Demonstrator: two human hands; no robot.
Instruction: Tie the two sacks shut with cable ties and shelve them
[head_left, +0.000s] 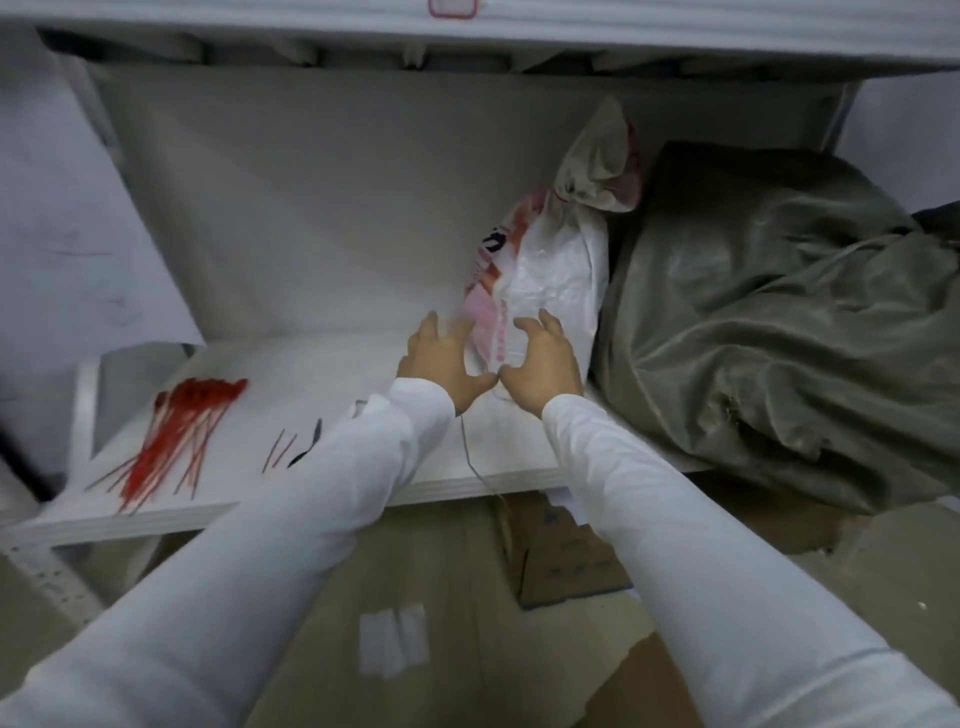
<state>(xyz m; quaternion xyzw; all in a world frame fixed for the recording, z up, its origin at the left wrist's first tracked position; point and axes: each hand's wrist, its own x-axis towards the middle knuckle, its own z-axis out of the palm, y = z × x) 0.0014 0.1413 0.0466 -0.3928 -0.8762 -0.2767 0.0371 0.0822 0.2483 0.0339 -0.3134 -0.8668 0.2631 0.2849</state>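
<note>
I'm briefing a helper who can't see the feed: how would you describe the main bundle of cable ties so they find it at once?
Find the white shelf board and follow it to its left end, away from the white printed sack. Near the front edge lies a fanned bundle of red cable ties. It is far thicker than the two loose ties lying apart to its right.

Long plain white sleeves (649, 519) end at the wrists above bare left hand (441, 366) and right hand (543, 371).

Head-worn wide view, looking forward and down, close over shelf (291, 379)
</note>
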